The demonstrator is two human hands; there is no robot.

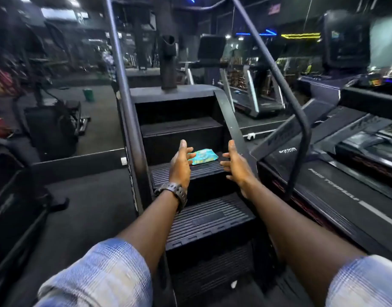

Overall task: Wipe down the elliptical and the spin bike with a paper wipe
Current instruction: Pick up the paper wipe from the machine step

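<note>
A teal packet of wipes [203, 156] lies flat on a ribbed black step of a stair-climber machine [190, 173] in front of me. My left hand [181, 165], with a dark watch on its wrist, is stretched out just left of the packet, fingers straight and holding nothing. My right hand [234, 163] is held out just right of the packet, fingers spread and relaxed, also holding nothing. Neither hand touches the packet. No elliptical or spin bike is plainly recognisable in this blurred view.
Two dark handrails [124, 89] rise on either side of the steps. A treadmill deck [336, 196] runs close along the right. More treadmills [254, 94] stand behind. At the left, dark machines [53, 125] stand on the gym floor, with a green bucket [89, 94] further back.
</note>
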